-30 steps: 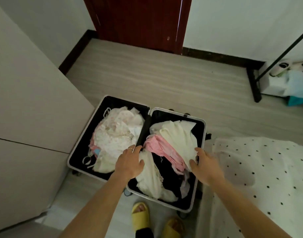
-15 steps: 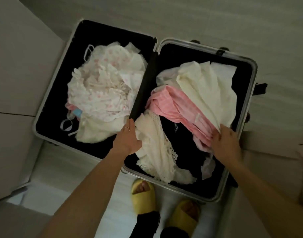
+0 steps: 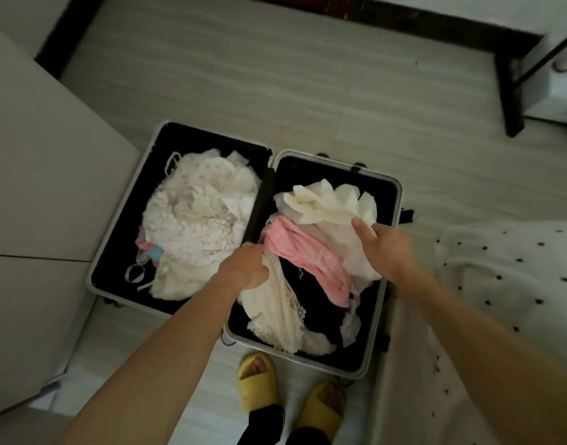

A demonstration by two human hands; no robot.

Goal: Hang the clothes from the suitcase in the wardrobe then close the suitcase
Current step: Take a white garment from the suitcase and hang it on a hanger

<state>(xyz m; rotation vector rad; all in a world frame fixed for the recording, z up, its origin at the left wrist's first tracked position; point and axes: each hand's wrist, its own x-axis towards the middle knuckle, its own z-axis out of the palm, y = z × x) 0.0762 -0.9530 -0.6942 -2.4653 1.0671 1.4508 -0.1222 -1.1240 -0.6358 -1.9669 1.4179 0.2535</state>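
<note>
One suitcase (image 3: pixel 340 158), a left hand (image 3: pixel 243 266) and right hand (image 3: pixel 384 248), two yellow slippers (image 3: pixel 258 385), perhaps six crumpled garments (image 3: pixel 198 216).

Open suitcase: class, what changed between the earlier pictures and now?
The right-hand grip moved from the pink striped garment up to the pale cream garment and pinches it. The left-hand grip stayed at the middle divider of the silver-rimmed suitcase. Other clothes unchanged.

Home bedroom: dotted bedding (image 3: pixel 513 284), wardrobe (image 3: pixel 51 175), door (image 3: pixel 314 1).
</note>
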